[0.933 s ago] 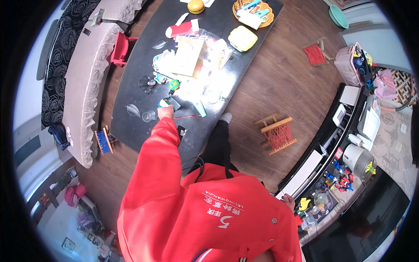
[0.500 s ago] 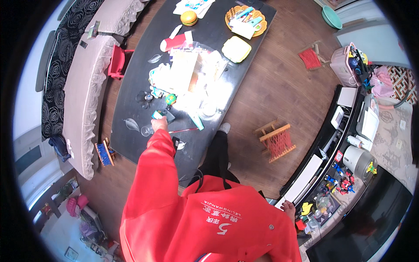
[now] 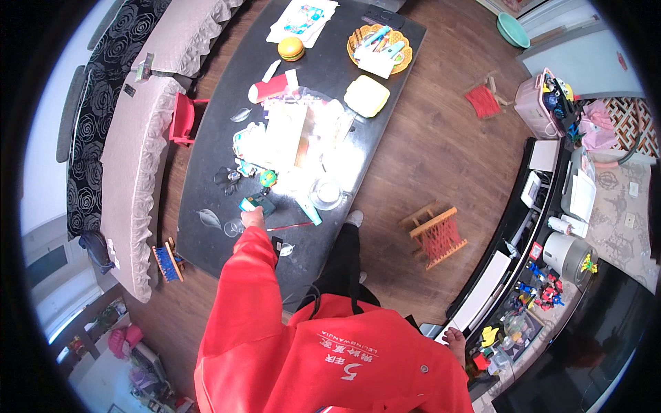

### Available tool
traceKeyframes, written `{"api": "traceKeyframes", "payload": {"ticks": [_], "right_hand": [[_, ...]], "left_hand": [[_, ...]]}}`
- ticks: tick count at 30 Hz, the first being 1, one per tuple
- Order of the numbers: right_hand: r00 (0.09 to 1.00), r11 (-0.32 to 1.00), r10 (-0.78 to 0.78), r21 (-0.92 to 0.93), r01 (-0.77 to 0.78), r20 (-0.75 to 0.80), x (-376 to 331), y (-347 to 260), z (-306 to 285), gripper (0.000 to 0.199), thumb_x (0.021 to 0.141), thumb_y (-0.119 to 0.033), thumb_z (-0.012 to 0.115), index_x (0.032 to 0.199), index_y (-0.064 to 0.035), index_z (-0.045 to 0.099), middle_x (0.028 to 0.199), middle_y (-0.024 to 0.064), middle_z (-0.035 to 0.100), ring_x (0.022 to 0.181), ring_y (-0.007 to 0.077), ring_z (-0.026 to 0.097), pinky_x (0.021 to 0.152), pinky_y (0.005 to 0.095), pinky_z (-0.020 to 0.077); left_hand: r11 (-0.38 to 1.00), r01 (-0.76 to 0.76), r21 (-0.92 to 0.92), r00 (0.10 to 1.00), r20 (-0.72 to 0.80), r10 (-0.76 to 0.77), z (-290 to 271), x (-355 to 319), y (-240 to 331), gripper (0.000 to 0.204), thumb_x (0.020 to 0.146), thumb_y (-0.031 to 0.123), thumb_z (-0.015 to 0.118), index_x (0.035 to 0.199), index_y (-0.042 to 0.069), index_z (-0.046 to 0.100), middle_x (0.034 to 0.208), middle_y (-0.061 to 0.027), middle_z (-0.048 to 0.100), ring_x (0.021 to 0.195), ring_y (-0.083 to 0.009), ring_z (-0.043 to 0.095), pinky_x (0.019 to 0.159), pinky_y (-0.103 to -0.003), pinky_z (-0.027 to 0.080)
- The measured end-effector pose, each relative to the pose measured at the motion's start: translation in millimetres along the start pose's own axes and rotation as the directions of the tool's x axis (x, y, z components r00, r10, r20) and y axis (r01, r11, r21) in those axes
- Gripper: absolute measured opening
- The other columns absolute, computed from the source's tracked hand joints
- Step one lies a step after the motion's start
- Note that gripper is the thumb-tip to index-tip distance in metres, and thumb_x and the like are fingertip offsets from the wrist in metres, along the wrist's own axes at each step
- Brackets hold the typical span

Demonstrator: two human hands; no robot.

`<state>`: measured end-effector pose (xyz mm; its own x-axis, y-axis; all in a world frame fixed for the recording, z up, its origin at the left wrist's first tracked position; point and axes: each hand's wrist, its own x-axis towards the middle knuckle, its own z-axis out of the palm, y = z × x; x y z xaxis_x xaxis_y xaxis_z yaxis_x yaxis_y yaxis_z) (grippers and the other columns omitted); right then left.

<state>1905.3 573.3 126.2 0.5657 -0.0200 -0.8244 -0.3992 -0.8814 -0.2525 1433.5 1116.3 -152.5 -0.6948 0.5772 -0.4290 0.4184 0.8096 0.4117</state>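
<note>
My left hand [image 3: 253, 219] reaches over the dark table [image 3: 206, 244], its fingers closed at the near edge of a small teal-and-dark box [image 3: 262, 202]. Beside that hand, a clear cup [image 3: 233, 227] is to the left, and a thin red stick [image 3: 292, 226] extends to the right. A pale teal tube [image 3: 309, 210] lies past the stick, near a round clear glass vessel [image 3: 326, 194]. Beyond the box are a green-and-orange ball-like toy [image 3: 268, 179] and a dark toy figure [image 3: 226, 179]. My right hand [image 3: 454, 338] hangs beside the low cabinet, fingers loosely apart, with nothing visible in it.
Papers and bags [image 3: 286, 134] lie mid-table in strong glare. A yellow box [image 3: 367, 96], a woven basket [image 3: 398, 63] and a toy burger [image 3: 290, 49] stand farther off. A wooden folding stool [image 3: 438, 237] is right; a red chair [image 3: 182, 120] and covered sofa [image 3: 131, 172] are left.
The whole view has shifted, so the table and its things appear slightly lower. My left hand stays at the small box; my right hand stays by the cabinet.
</note>
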Motion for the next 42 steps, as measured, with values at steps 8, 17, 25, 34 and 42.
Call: {"api": "traceKeyframes", "payload": {"ticks": [8,17,25,34,42], "right_hand": [[0.999,0.999,0.006,0.041,-0.008,0.047,7.6,6.4,-3.3,0.034,0.089,-0.017,0.057,0.116,0.0014,0.05,0.091,0.0088,0.061,0.075,0.0174,0.058,0.067,0.03,0.0493],[0.998,0.999,-0.027,-0.036,0.029,0.065,6.7,-14.9,5.8,0.034,0.087,-0.024,0.057,0.114,-0.0028,0.054,0.094,0.0028,0.062,0.08,0.013,0.059,0.063,0.0257,0.0438],[0.999,0.996,-0.028,-0.081,0.03,0.032,5.1,-14.1,8.9,0.033,0.085,-0.023,0.059,0.112,-0.0039,0.057,0.09,0.002,0.062,0.078,0.0119,0.06,0.061,0.0254,0.0449],[0.996,0.996,-0.083,0.031,0.082,0.041,14.1,1.2,9.2,0.024,0.085,-0.016,0.06,0.105,-0.0035,0.057,0.083,0.0011,0.061,0.069,0.0112,0.058,0.054,0.0234,0.0424],[0.998,0.997,-0.047,0.066,0.045,0.039,23.9,10.2,9.7,0.027,0.085,-0.019,0.06,0.107,-0.005,0.057,0.084,0.0011,0.061,0.068,0.0119,0.058,0.054,0.0251,0.0415]], "left_hand": [[0.999,0.033,-0.025,0.998,0.053,-0.032,-8.1,2.7,-13.4,0.028,0.063,0.018,0.072,0.075,-0.004,0.061,0.07,-0.0172,0.064,0.065,-0.0277,0.065,0.061,-0.037,0.05],[0.998,0.052,-0.031,0.997,0.062,-0.05,-22.5,-8.1,-6.6,0.037,0.063,0.019,0.072,0.084,-0.005,0.056,0.071,-0.0142,0.063,0.062,-0.0264,0.063,0.059,-0.037,0.049],[0.993,-0.002,0.119,0.998,-0.06,0.01,-28.9,4.4,-32.4,0.042,0.06,0.023,0.075,0.084,-0.006,0.058,0.079,-0.0186,0.064,0.081,-0.0306,0.063,0.072,-0.038,0.049],[0.982,0.121,0.143,0.989,-0.097,-0.108,-13.0,17.9,-29.9,0.033,0.057,0.01,0.077,0.082,-0.005,0.062,0.076,-0.0161,0.065,0.064,-0.0267,0.063,0.055,-0.04,0.049],[0.949,0.254,0.185,0.956,-0.199,-0.217,-47.2,-44.2,33.3,0.066,0.057,0.024,0.079,0.109,-0.003,0.049,0.109,-0.0219,0.059,0.101,-0.0354,0.058,0.088,-0.041,0.046]]}}
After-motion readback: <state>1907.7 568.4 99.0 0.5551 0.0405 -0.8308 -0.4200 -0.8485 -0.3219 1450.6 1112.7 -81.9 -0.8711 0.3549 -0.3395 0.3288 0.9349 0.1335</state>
